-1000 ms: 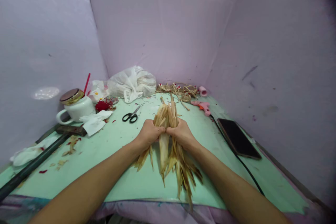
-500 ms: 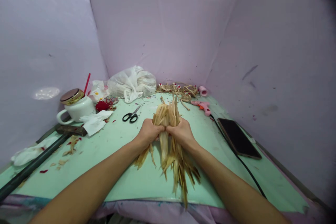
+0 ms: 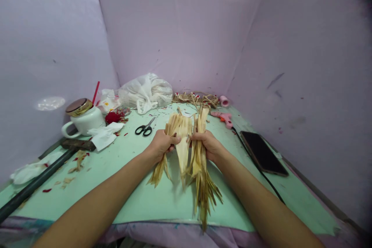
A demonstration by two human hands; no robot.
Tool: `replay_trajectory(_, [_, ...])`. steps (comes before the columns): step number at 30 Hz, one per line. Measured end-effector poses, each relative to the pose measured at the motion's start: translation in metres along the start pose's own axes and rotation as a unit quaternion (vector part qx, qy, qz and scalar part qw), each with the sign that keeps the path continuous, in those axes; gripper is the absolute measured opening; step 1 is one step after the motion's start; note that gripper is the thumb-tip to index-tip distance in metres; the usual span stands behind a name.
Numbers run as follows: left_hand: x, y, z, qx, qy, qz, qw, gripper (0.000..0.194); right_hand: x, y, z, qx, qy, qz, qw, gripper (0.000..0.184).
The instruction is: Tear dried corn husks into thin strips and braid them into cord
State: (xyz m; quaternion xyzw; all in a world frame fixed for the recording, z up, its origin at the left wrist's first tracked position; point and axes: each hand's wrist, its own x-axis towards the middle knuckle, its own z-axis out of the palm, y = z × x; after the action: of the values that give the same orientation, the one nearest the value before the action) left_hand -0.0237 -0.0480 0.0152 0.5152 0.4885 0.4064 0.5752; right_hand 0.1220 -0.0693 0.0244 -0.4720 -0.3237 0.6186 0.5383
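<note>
Dry, straw-coloured corn husks (image 3: 183, 151) are held in two bunches over the middle of the table. My left hand (image 3: 162, 144) is closed round the left bunch, thumb lying across the front and fringed ends hanging below. Round the right bunch (image 3: 200, 170), which hangs lower and is shredded into strips at its bottom, my right hand (image 3: 207, 143) is closed. A narrow gap parts the two bunches between my thumbs. Most of my fingers are hidden behind the husks.
Scissors (image 3: 144, 128) lie left of the husks. A pink glue gun (image 3: 223, 119) and a phone (image 3: 264, 153) are on the right, a black cord beside them. At left stand a white mug (image 3: 87, 122) and a hammer (image 3: 78, 144). A plastic bag (image 3: 147, 93) and twine (image 3: 197, 99) sit behind.
My hands have moved apart, and the husk bunches have separated from each other. The right hand has shifted right with its bunch. A broad pale husk now shows spread beside my left thumb.
</note>
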Motion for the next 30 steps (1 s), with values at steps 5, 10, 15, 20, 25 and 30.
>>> replay_trajectory(5, [0.003, 0.0, -0.002, 0.008, 0.026, -0.011, 1.0, 0.015, 0.002, -0.011, -0.012, 0.068, -0.044, 0.024, 0.996, 0.015])
replay_trajectory(10, [0.007, -0.001, -0.007, 0.019, 0.037, -0.021, 0.999, 0.013, 0.002, -0.024, -0.026, 0.129, -0.077, -0.002, 0.989, 0.019])
replay_trajectory(15, [0.011, -0.002, -0.012, 0.012, 0.054, -0.017, 0.998, 0.018, -0.003, -0.039, -0.041, 0.197, -0.133, -0.038, 0.971, 0.022])
replay_trajectory(20, [0.014, 0.0, -0.017, 0.028, 0.087, -0.018, 0.996, 0.02, -0.007, -0.051, -0.059, 0.163, -0.169, -0.067, 0.97, 0.019])
replay_trajectory(25, [0.013, 0.001, -0.017, 0.022, 0.071, -0.01, 0.997, 0.02, -0.01, -0.048, -0.051, 0.122, -0.155, -0.102, 0.975, 0.024])
replay_trajectory(30, [0.012, 0.001, -0.015, 0.051, 0.062, 0.002, 0.997, 0.02, -0.013, -0.045, -0.045, 0.099, -0.184, -0.069, 0.975, 0.039])
